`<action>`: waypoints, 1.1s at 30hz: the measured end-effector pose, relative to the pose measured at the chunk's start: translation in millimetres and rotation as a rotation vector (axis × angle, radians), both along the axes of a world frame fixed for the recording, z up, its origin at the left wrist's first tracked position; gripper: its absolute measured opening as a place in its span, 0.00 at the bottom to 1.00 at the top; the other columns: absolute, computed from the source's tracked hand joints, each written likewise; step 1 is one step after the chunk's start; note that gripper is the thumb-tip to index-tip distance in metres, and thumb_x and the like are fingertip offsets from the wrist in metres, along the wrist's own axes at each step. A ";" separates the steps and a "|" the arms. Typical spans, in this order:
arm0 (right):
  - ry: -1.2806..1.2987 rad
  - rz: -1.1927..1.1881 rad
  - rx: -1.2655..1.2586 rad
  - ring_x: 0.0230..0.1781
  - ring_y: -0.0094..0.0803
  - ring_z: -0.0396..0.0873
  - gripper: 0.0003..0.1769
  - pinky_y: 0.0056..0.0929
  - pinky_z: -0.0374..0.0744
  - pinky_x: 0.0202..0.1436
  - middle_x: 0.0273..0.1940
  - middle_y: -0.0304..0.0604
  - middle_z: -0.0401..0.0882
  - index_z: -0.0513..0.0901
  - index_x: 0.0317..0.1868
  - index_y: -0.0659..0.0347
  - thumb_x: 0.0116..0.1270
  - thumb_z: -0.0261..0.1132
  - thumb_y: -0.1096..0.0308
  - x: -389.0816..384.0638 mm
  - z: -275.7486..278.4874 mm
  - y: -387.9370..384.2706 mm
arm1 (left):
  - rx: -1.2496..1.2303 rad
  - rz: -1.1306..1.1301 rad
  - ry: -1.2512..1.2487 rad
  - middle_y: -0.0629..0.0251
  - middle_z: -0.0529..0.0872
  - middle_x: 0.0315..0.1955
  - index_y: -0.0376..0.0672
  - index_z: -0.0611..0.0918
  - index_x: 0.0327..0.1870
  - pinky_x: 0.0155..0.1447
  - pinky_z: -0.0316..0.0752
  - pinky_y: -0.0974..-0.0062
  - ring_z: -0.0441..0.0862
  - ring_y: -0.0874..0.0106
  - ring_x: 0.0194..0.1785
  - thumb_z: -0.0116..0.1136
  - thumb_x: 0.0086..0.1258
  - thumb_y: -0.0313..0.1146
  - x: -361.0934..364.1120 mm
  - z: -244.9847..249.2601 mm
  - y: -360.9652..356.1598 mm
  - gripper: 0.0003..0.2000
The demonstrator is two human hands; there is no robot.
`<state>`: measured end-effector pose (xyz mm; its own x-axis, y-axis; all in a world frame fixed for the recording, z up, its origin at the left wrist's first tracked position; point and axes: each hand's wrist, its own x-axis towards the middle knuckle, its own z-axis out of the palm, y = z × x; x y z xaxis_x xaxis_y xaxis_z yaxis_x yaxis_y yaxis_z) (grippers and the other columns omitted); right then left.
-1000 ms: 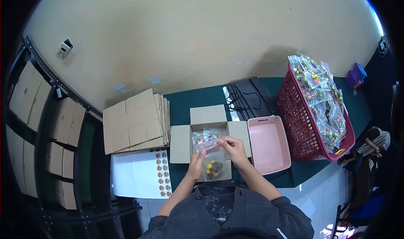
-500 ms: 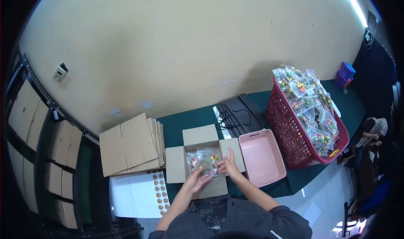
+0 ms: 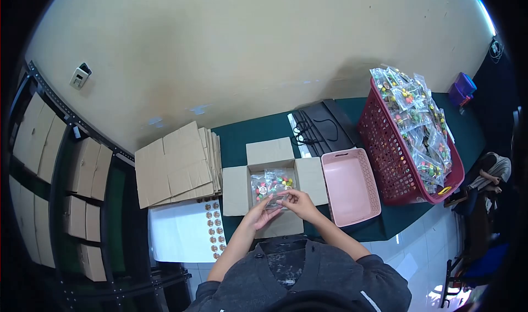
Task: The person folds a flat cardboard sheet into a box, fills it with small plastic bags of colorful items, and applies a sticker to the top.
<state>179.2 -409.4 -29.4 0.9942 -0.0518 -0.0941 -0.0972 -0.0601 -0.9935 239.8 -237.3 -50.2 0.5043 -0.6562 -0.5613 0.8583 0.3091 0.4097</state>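
Observation:
Both hands are at the near side of an open cardboard box, whose flaps are folded outward. Between them is a clear plastic bag, its lower edge at the fingers. My left hand supports the bag from the left, palm turned up. From the right, my right hand pinches it with the fingertips. Inside the box lie clear packets with small red, yellow and green round pieces; where they end and the held bag begins is hard to make out.
A pink plastic basket stands right of the box. Beyond it, a tall maroon basket is heaped with similar packets. Flattened cardboard and a sheet of round stickers lie left. A black device with a cable sits behind. A seated person is far right.
The bag has come down and nearer to my body. My right hand has gone from spread fingers to a pinch on it. The whole view has shifted slightly.

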 end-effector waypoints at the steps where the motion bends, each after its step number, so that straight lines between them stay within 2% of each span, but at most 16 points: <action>1: 0.022 -0.025 -0.024 0.23 0.13 0.65 0.15 0.15 0.66 0.26 0.25 0.29 0.73 0.81 0.48 0.61 0.60 0.68 0.68 0.5 -2.0 0.2 | 0.070 0.029 -0.024 0.53 0.73 0.55 0.41 0.65 0.62 0.54 0.79 0.72 0.80 0.62 0.51 0.53 0.71 0.36 0.2 5.2 -0.5 0.21; 3: 0.046 -0.048 -0.051 0.22 0.14 0.66 0.14 0.17 0.67 0.26 0.23 0.31 0.73 0.82 0.45 0.61 0.59 0.69 0.66 1.7 -6.1 1.0 | 0.137 0.060 -0.047 0.52 0.70 0.58 0.40 0.63 0.63 0.54 0.79 0.72 0.80 0.62 0.51 0.53 0.70 0.35 -3.4 26.9 -3.4 0.23; 5: -0.014 -0.102 -0.035 0.21 0.14 0.68 0.12 0.17 0.68 0.26 0.22 0.32 0.74 0.81 0.42 0.61 0.59 0.69 0.68 2.9 -7.1 5.2 | 0.205 0.067 -0.377 0.53 0.69 0.58 0.45 0.62 0.68 0.57 0.76 0.71 0.75 0.65 0.56 0.60 0.65 0.34 -11.9 48.3 -5.8 0.30; 6: -0.009 -0.095 -0.035 0.21 0.14 0.68 0.12 0.17 0.68 0.26 0.22 0.32 0.74 0.81 0.42 0.61 0.59 0.69 0.68 2.0 -5.2 7.4 | 0.206 0.073 -0.371 0.53 0.69 0.58 0.45 0.62 0.68 0.57 0.76 0.71 0.75 0.65 0.56 0.60 0.65 0.34 -11.4 37.4 -6.0 0.30; 8: -0.091 -0.123 -0.071 0.22 0.15 0.70 0.10 0.18 0.70 0.26 0.22 0.33 0.74 0.79 0.40 0.63 0.58 0.68 0.72 1.0 3.7 10.3 | 0.327 -0.026 -0.952 0.55 0.69 0.60 0.45 0.65 0.67 0.58 0.73 0.74 0.71 0.68 0.59 0.58 0.66 0.30 -7.3 22.1 -8.7 0.27; 10: -0.099 -0.156 -0.131 0.23 0.16 0.70 0.09 0.17 0.70 0.27 0.24 0.34 0.75 0.79 0.39 0.64 0.59 0.66 0.74 -0.4 13.4 10.5 | 0.281 -0.005 -0.872 0.57 0.68 0.61 0.46 0.67 0.66 0.59 0.70 0.77 0.68 0.70 0.61 0.54 0.67 0.26 -11.3 32.8 -7.5 0.25; 12: -0.107 -0.196 -0.193 0.24 0.16 0.70 0.07 0.16 0.69 0.29 0.27 0.34 0.76 0.78 0.39 0.65 0.60 0.65 0.76 -2.6 23.7 11.9 | 0.392 -0.024 -1.142 0.57 0.67 0.62 0.45 0.66 0.67 0.58 0.74 0.73 0.70 0.71 0.59 0.45 0.71 0.23 -11.7 40.9 -6.3 0.22; 13: -0.286 -0.286 -0.260 0.22 0.19 0.71 0.07 0.18 0.70 0.28 0.25 0.37 0.75 0.78 0.39 0.64 0.59 0.64 0.77 -2.8 29.2 15.4 | 0.392 -0.026 -1.139 0.57 0.67 0.62 0.45 0.66 0.67 0.58 0.74 0.73 0.70 0.71 0.59 0.45 0.71 0.23 -13.2 46.8 -8.4 0.22; 16: -0.544 -0.405 -0.354 0.19 0.24 0.71 0.08 0.21 0.71 0.26 0.23 0.40 0.74 0.77 0.40 0.63 0.59 0.63 0.78 -7.9 43.6 17.2 | 0.602 0.117 -1.435 0.50 0.79 0.50 0.47 0.68 0.66 0.50 0.75 0.72 0.80 0.63 0.51 0.47 0.67 0.21 -20.3 74.2 -12.3 0.24; 19: -0.617 -0.428 -0.397 0.18 0.24 0.70 0.09 0.22 0.70 0.25 0.21 0.40 0.72 0.75 0.42 0.63 0.60 0.61 0.78 -10.3 53.5 17.1 | 0.981 0.046 -1.771 0.55 0.82 0.25 0.53 0.69 0.65 0.34 0.76 0.63 0.81 0.59 0.28 0.51 0.62 0.23 -18.3 81.1 -2.9 0.27; 21: -0.604 -0.425 -0.409 0.18 0.23 0.69 0.11 0.22 0.69 0.24 0.20 0.39 0.71 0.73 0.44 0.63 0.61 0.61 0.78 -10.2 53.8 16.2 | 1.034 0.104 -1.732 0.57 0.81 0.23 0.53 0.71 0.64 0.32 0.75 0.64 0.81 0.61 0.26 0.53 0.61 0.25 -15.9 88.5 -2.1 0.26; 23: -0.210 -0.272 -0.196 0.17 0.20 0.67 0.12 0.22 0.64 0.21 0.17 0.38 0.67 0.70 0.44 0.62 0.62 0.60 0.78 -6.6 51.9 12.7 | 1.084 0.164 -1.693 0.58 0.80 0.20 0.54 0.73 0.62 0.30 0.74 0.66 0.81 0.63 0.24 0.55 0.60 0.26 -15.1 89.4 0.9 0.25; 25: -0.264 -0.271 -0.214 0.16 0.19 0.66 0.11 0.22 0.63 0.21 0.16 0.37 0.66 0.69 0.44 0.62 0.62 0.60 0.78 -10.1 48.2 18.7 | 1.153 0.016 -1.713 0.60 0.80 0.19 0.53 0.78 0.55 0.28 0.73 0.68 0.80 0.64 0.22 0.57 0.60 0.28 -14.9 84.9 6.5 0.20; 28: -0.280 -0.287 -0.201 0.16 0.19 0.65 0.09 0.22 0.63 0.21 0.15 0.36 0.64 0.69 0.41 0.62 0.61 0.59 0.78 -11.1 44.6 26.2 | 1.119 0.126 -1.770 0.60 0.80 0.18 0.51 0.81 0.49 0.27 0.73 0.69 0.80 0.64 0.22 0.56 0.60 0.28 -18.9 83.5 5.1 0.15; 31: -0.351 -0.049 -0.279 0.16 0.18 0.66 0.05 0.21 0.64 0.22 0.16 0.37 0.65 0.70 0.35 0.62 0.61 0.58 0.79 -21.5 59.5 44.6 | 1.074 0.178 -1.720 0.59 0.81 0.21 0.51 0.80 0.49 0.28 0.73 0.68 0.81 0.63 0.23 0.55 0.61 0.27 -15.5 76.0 5.8 0.15; 33: -0.321 -0.181 -0.153 0.16 0.19 0.66 0.05 0.22 0.64 0.22 0.16 0.37 0.65 0.69 0.35 0.62 0.60 0.57 0.80 -4.0 46.9 38.9 | 0.999 0.200 -1.685 0.59 0.82 0.22 0.50 0.78 0.51 0.29 0.74 0.67 0.82 0.63 0.24 0.55 0.61 0.27 -12.3 81.7 11.4 0.16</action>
